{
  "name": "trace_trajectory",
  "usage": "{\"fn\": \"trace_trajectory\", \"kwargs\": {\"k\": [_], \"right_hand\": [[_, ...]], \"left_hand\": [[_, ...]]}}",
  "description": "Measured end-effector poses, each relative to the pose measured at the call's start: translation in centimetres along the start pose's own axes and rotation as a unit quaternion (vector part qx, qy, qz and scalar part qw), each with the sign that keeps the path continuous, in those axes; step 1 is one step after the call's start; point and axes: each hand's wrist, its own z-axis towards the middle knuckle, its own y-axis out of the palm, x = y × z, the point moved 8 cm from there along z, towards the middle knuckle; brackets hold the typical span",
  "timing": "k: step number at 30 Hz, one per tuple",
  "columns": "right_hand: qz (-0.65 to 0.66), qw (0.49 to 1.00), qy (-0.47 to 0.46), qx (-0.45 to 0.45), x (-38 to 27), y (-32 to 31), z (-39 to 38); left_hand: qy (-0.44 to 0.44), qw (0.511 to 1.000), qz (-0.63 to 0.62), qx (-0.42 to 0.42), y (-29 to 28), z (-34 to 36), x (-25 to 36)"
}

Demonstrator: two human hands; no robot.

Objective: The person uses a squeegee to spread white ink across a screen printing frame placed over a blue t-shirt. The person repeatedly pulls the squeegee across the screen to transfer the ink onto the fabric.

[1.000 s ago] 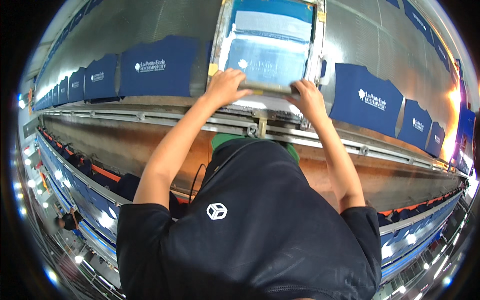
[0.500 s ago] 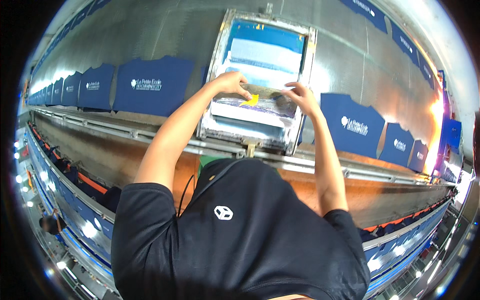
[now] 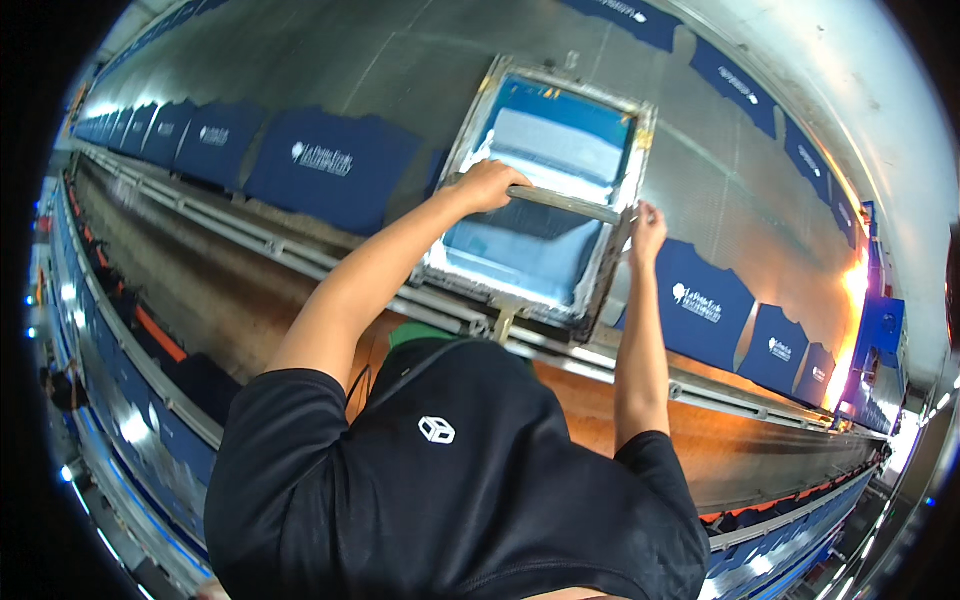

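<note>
Two hands of mine in view, set apart. My left hand (image 3: 488, 187) is clamped on one bar (image 3: 568, 203), near its left end. My right hand (image 3: 650, 228) is at the right rim of one frame (image 3: 641, 150), fingers bent; I cannot tell whether they grip anything. The bar lies crosswise over the frame's blue mesh (image 3: 575, 98), its right end by the right rim. The frame sits on one metal table (image 3: 420, 80). Navy pieces (image 3: 335, 180) with white prints, near row: at least five left of the frame, three right. Far row: at least three.
</note>
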Motion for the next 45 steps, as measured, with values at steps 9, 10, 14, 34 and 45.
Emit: {"fn": "trace_trajectory", "kwargs": {"k": [9, 10, 14, 34, 45], "right_hand": [[0.044, 0.999, 0.014, 0.001, -6.8, 0.1, -1.3], [0.046, 0.999, -0.001, 0.007, -6.5, 0.3, -1.5], [0.099, 0.995, -0.005, 0.004, -4.6, 1.0, -2.9], [0.033, 0.998, 0.014, 0.046, -7.6, -0.2, -6.6], [-0.215, 0.92, -0.275, -0.177, -24.7, 0.3, -4.4]], "left_hand": [[0.031, 0.996, 0.011, 0.088, 5.9, -19.4, 5.3], [0.031, 0.995, 0.002, 0.09, 5.5, -19.4, 5.2], [-0.07, 0.997, 0.013, 0.001, 4.3, -18.2, 5.0], [-0.019, 0.985, 0.128, 0.11, -5.6, -16.8, 5.9], [-0.059, 0.981, 0.174, -0.06, -13.2, 3.1, 1.1]]}}
